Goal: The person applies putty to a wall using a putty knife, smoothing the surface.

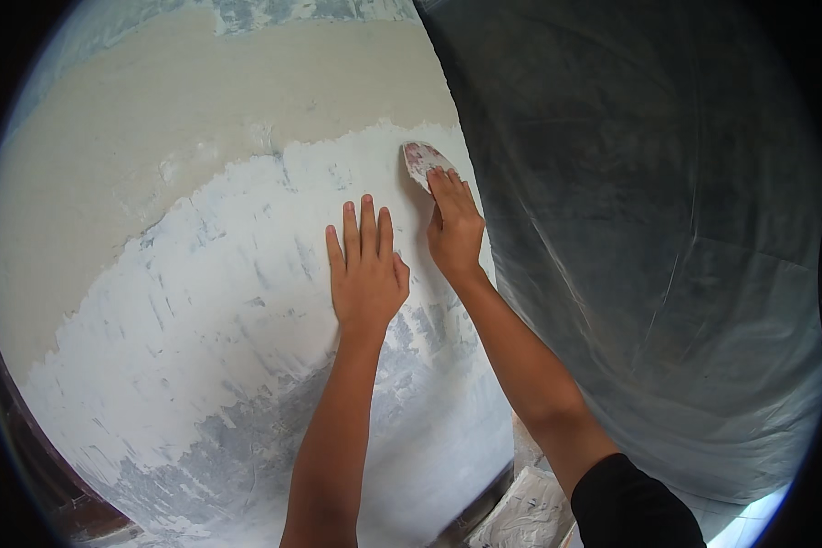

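Note:
My right hand (457,229) grips a putty spreader (422,159) smeared with white and reddish residue, its blade against the wall near the right edge. Lower and to the left, my left hand (368,288) rests flat on the wall with its fingers apart, holding nothing. Around both hands lies a band of white putty (233,294) with bluish-grey streaks showing through. Above it runs a smooth beige band (212,89) with a ragged border. Patchy grey wall surface (246,438) shows below the white band.
A dark plastic sheet (589,171) hangs in folds along the wall's right edge. At the bottom, near my right upper arm, a mass of whitish putty (527,510) sits in what may be a container. Dark brown material (82,514) shows at the lower left.

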A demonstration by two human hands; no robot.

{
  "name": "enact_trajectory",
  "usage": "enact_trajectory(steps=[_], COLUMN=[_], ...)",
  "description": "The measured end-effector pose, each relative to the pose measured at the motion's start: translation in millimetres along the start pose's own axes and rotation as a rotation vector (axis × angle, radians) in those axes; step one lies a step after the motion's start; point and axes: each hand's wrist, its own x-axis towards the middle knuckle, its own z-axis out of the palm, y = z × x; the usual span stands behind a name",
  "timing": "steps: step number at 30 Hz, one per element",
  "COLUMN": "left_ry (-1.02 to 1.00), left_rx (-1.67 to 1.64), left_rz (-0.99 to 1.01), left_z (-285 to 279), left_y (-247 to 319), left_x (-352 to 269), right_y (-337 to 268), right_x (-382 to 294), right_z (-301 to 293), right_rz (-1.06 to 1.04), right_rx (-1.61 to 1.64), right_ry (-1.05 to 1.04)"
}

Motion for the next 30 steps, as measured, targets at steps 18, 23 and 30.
enact_trajectory(steps=[18,23,30], left_ry=[-0.017,-0.015,-0.003], left_rx=[0.03,0.045,0.052], left_rz=[0.001,-0.004,0.011], left_z=[-1,-1,1], left_y=[1,-1,4], left_x=[2,1,2], right_y=[65,46,14], right_x=[54,53,63], right_z=[8,-22,3], right_rz=[1.429,0.986,0.045], right_rx=[1.226,0.94,0.089], right_ry=[0.016,0.189,0.04])
